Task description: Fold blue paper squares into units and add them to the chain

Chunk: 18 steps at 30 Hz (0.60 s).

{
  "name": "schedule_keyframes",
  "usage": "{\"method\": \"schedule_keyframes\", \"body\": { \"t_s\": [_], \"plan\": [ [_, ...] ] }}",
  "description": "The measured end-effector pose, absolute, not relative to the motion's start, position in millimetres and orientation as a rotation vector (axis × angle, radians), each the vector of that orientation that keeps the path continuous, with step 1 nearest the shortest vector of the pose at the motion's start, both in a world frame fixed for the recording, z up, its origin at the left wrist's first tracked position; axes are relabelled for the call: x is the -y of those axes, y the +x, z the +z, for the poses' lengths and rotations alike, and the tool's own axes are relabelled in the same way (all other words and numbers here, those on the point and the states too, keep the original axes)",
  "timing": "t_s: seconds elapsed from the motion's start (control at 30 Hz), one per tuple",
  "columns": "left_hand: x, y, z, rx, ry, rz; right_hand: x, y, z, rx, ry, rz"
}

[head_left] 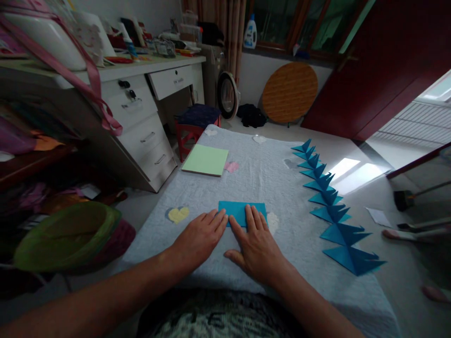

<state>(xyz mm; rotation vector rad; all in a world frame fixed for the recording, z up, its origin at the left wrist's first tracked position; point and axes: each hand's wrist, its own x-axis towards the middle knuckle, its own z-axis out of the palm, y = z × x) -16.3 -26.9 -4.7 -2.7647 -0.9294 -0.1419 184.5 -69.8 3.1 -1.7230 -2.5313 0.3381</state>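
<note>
A blue sheet of paper (233,207), folded into a rectangle, lies flat on the cloth-covered table (260,178). My left hand (200,234) rests with its fingertips on the paper's left end, fingers stretched out. Flat across the middle and right of the paper presses my right hand (259,244), its fingers extended and the thumb spread to the side. The lower edge of the paper is partly hidden under both hands. To the right stands a row of several folded blue paper cranes (347,233). Beyond my left hand lies a stack of light green paper (206,159).
A green-rimmed waste basket (70,234) stands at the left of the table. Past the table's far left corner is a red stool (186,136) with a dark top, beside a white desk (137,119). At the right edge, another person's foot (398,234) shows on the floor.
</note>
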Motion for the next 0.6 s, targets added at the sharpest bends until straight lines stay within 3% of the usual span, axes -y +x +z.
{"method": "schedule_keyframes", "body": {
  "t_s": [0.33, 0.6],
  "plan": [
    [41, -29, -4, 0.872, -2.682, -0.1, 68, 187, 3, 2.576, -1.673, 0.34],
    [43, -28, -1, 0.872, -2.687, 0.01, 84, 234, 3, 2.564, -1.639, 0.088]
  ]
}}
